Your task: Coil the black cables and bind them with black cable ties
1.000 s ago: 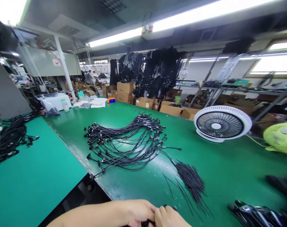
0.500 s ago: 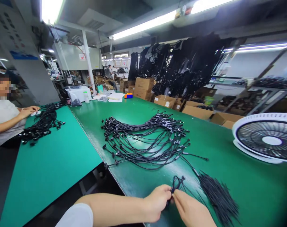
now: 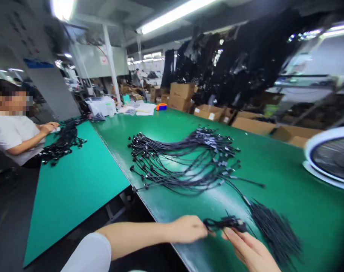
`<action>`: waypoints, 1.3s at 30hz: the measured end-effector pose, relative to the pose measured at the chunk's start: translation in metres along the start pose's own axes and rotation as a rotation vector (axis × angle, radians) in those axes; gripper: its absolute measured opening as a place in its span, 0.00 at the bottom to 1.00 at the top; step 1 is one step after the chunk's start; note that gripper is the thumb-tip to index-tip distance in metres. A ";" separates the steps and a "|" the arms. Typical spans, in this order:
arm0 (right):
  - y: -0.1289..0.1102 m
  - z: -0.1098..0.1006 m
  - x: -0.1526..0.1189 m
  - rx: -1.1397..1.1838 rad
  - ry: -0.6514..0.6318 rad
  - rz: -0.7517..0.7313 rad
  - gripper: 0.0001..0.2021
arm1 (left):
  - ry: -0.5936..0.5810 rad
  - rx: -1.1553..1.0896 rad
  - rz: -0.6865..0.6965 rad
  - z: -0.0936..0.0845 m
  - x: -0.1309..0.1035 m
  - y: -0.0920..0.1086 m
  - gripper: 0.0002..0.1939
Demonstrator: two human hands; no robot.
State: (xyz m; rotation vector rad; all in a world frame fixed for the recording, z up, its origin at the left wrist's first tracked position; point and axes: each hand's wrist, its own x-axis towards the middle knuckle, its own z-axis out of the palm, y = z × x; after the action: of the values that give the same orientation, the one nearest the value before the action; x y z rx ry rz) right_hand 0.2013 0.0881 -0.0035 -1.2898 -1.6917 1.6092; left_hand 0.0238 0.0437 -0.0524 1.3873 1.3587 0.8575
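A small coiled black cable bundle point(image 3: 227, 223) is held between my two hands above the green table point(image 3: 273, 166). My left hand point(image 3: 190, 228) is closed on the bundle's left end. On its right end, the fingers and thumb of my right hand point(image 3: 245, 243) are closed near the connector. Just beyond lies a wide spread of black cables point(image 3: 174, 145) with small connectors at the left and grey tags at the right. A pile of thin black ties point(image 3: 273, 226) rests to the right of my right hand.
At the left, a person point(image 3: 16, 128) handles black cables on a lighter green table point(image 3: 75, 189). A white fan point(image 3: 330, 158) stands at the right edge. Cardboard boxes point(image 3: 251, 122) line the far side, near an orange and blue tape dispenser point(image 3: 161, 107) and papers.
The view has turned slightly, shifting the scene rightward. The bundle has gone from upright loops to lying sideways, and my hands are farther apart.
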 end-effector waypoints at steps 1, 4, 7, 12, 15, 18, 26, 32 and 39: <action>-0.004 0.004 -0.006 -0.012 -0.033 -0.017 0.23 | -0.001 -0.066 -0.044 -0.001 -0.001 0.006 0.19; -0.011 0.019 -0.016 0.006 -0.203 0.021 0.21 | 0.015 -0.241 0.079 -0.006 -0.014 0.035 0.28; -0.010 0.017 -0.013 -0.006 -0.200 -0.052 0.14 | -0.144 -0.045 0.374 -0.007 -0.032 0.058 0.28; -0.010 -0.014 -0.013 -0.344 0.039 -0.253 0.12 | 0.004 0.052 0.414 0.006 -0.040 0.036 0.20; -0.009 -0.020 -0.021 -0.495 0.159 -0.405 0.12 | -0.014 -0.124 0.175 0.026 -0.031 0.020 0.31; -0.002 -0.013 -0.031 -0.674 0.288 -0.479 0.13 | -0.197 -0.150 0.101 0.045 -0.024 0.025 0.26; 0.029 0.009 -0.049 -1.148 0.567 -0.452 0.18 | -0.146 0.157 0.323 0.076 -0.006 0.027 0.25; 0.060 -0.020 -0.067 -1.207 0.609 -0.327 0.13 | -0.299 -0.022 0.119 0.065 0.006 0.018 0.24; 0.076 -0.028 -0.095 -1.281 0.627 -0.537 0.15 | -0.263 -0.026 -0.032 0.053 0.026 0.036 0.33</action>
State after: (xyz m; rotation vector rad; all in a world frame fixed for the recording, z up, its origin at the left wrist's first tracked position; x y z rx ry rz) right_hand 0.2907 0.0115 -0.0448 -1.3669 -2.3126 -0.3438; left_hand 0.0881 0.0641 -0.0364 1.4000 1.1609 0.6438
